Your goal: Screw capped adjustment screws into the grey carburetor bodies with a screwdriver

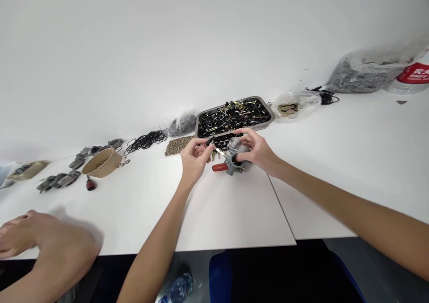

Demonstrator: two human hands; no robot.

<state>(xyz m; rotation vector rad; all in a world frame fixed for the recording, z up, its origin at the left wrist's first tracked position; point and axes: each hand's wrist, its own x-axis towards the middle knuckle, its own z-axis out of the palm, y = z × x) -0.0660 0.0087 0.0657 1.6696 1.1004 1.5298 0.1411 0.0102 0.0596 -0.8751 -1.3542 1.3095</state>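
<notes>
My left hand (196, 157) pinches a small black-capped part (210, 142) with a brass-coloured stem, which points at the side of a grey metal housing (234, 153). Whether the stem's tip is inside the housing I cannot tell. Around the housing's right side, my right hand (256, 149) is closed, with the thumb at its round opening. A red handle (220, 167) lies on the white table (231, 213) just left of the housing. Behind both hands is a metal tray (268, 123) full of black rings and brass-coloured pins.
Brass-coloured beads (178, 145), black cords (146, 141) and a tan bowl (106, 162) are on the left. A bag of discs (296, 106) and a large bag of grey parts (362, 73) stand at the right. Another person's arm (63, 249) rests at the left front edge.
</notes>
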